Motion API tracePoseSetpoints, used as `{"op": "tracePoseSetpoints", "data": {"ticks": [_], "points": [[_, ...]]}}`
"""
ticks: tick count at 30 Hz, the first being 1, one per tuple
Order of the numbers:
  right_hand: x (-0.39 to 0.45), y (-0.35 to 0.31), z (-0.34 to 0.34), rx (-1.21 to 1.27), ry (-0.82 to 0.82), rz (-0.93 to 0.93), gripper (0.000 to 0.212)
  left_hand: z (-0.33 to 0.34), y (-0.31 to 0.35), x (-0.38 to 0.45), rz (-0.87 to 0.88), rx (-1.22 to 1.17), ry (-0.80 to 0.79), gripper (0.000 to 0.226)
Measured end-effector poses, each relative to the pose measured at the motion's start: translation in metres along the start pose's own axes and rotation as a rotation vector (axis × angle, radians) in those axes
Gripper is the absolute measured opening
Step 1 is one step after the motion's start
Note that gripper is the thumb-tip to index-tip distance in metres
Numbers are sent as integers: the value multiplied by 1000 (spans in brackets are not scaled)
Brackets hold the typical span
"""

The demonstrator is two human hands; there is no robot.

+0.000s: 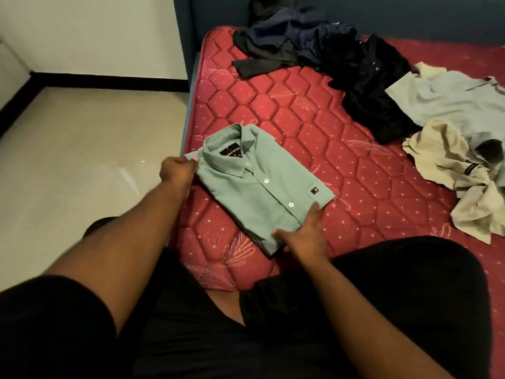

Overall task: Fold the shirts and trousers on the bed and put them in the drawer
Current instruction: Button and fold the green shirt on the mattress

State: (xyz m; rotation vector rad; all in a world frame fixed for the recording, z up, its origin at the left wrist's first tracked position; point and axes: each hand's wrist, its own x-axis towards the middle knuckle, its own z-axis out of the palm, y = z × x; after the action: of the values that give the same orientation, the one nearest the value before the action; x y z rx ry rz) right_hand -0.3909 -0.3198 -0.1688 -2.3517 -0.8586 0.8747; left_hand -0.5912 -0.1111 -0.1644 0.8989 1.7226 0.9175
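Head view: folded green shirt (pixel 262 187) on bed (pixel 355 170), centre; left hand (pixel 177 170) pinches shoulder edge at 9 o'clock, right hand (pixel 303 232) spread flat on hem at 5 o'clock; unfolded clothes (pixel 369 86) at 1 o'clock

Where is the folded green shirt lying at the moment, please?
In the head view, the green shirt lies near the red mattress's left edge, held between the left hand and right hand.
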Motion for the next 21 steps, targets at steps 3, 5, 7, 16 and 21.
{"op": "tracePoseSetpoints", "data": {"ticks": [3,5,7,16,21], "points": [[20,-7,-15,-554,95,-426,71,9,-14,-24,-105,-35,-169,25],[22,-15,-14,-708,-69,-515,49,21,-18,-30,-34,-33,-147,21],[18,-16,-6,-823,-129,-504,42,28,-14,-27,33,-56,-48,24],[96,-86,-42,-278,-126,-430,31,50,9,8,-41,-167,69,21],[191,-115,-42,89,-104,-238,29,58,17,37,-71,-355,-52,34]]}}
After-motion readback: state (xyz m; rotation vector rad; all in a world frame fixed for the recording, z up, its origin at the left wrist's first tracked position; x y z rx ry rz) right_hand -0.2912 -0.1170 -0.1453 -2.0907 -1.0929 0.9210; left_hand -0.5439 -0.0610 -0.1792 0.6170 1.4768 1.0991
